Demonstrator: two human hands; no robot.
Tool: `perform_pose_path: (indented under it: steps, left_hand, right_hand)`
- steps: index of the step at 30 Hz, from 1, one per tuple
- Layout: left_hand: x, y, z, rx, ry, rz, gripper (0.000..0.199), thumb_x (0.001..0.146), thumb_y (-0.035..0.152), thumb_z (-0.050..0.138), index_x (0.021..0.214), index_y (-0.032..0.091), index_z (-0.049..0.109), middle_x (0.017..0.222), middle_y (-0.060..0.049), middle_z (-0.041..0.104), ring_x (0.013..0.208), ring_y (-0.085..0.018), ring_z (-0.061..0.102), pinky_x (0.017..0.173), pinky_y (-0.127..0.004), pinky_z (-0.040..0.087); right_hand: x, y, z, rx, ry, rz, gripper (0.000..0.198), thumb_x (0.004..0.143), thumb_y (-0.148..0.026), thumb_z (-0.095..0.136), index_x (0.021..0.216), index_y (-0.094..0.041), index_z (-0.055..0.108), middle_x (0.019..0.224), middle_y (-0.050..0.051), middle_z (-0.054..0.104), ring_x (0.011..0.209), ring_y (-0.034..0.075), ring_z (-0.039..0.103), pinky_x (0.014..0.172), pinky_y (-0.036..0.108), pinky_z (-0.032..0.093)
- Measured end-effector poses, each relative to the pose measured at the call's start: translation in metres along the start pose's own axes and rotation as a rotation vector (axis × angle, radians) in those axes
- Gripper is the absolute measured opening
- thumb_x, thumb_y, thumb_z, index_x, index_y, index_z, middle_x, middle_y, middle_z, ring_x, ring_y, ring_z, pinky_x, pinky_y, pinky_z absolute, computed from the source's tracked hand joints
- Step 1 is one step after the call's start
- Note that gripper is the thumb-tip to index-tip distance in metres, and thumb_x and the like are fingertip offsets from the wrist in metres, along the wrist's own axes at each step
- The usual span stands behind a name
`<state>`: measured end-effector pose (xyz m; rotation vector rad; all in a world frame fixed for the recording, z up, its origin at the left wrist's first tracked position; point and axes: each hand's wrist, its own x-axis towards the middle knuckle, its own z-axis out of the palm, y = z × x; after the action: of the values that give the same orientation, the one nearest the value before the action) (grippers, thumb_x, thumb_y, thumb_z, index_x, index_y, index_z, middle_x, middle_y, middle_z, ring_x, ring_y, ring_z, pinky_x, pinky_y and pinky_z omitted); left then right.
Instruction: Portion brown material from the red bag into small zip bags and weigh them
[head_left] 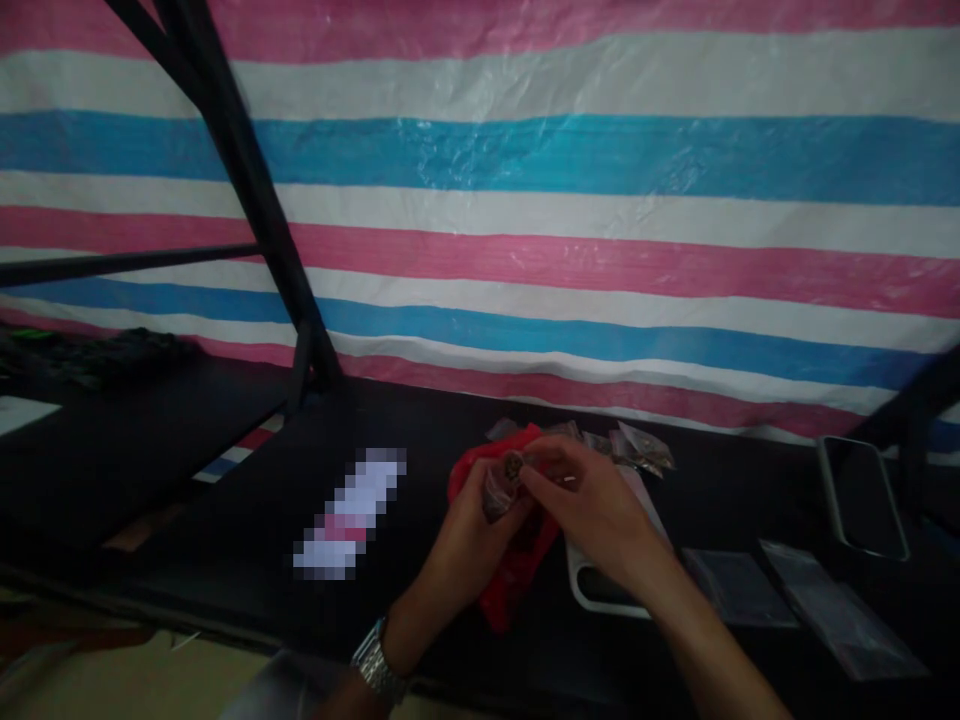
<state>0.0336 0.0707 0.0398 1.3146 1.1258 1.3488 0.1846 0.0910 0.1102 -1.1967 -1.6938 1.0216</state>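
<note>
Both hands meeting over the red bag (517,570): left hand (469,535) pinching a small clear packet (501,487), right hand (592,505) closing on it from the right.

A tarp (570,200) hangs behind, striped across in pink, white and blue. The table (225,520) is black, as are the slanting frame bars (247,190). A red plastic bag (517,570) lies under both hands. On the left wrist sits a silver metal watch (379,665). Clear, greyish small bags (840,605) lie toward the table's right edge, beside a dark phone (862,495) with a pale rim.
</note>
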Motion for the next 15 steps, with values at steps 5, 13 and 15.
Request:
perform_pose_path:
  steps: [5, 13, 15]
  left_hand:
    - [-0.013, -0.003, -0.001, -0.010, -0.001, 0.015, 0.036, 0.089, 0.023, 0.071, 0.123, 0.027, 0.058, 0.122, -0.008, 0.070, 0.112, -0.025, 0.070, 0.098, -0.040, 0.056]
    - [-0.017, -0.009, -0.009, -0.090, 0.072, 0.049, 0.032, 0.093, 0.028, 0.069, 0.124, 0.024, 0.062, 0.120, -0.010, 0.071, 0.108, -0.025, 0.070, 0.095, -0.040, 0.057]
    - [-0.018, -0.010, -0.010, -0.099, 0.074, 0.056, 0.032, 0.093, 0.028, 0.070, 0.123, 0.024, 0.062, 0.119, -0.010, 0.072, 0.108, -0.025, 0.070, 0.093, -0.039, 0.057]
  right_hand:
    - [-0.008, -0.004, 0.011, -0.370, -0.054, -0.182, 0.033, 0.082, -0.006, 0.068, 0.107, -0.027, 0.076, 0.116, 0.003, 0.077, 0.111, 0.023, 0.070, 0.102, 0.040, 0.052]
    - [-0.013, -0.014, 0.013, -0.456, -0.066, -0.392, 0.038, 0.090, -0.010, 0.065, 0.122, -0.030, 0.074, 0.126, 0.005, 0.076, 0.120, 0.026, 0.069, 0.110, 0.047, 0.053]
    - [-0.014, -0.015, 0.014, -0.443, -0.060, -0.398, 0.037, 0.091, -0.012, 0.065, 0.122, -0.030, 0.074, 0.126, 0.004, 0.076, 0.120, 0.025, 0.070, 0.109, 0.047, 0.054]
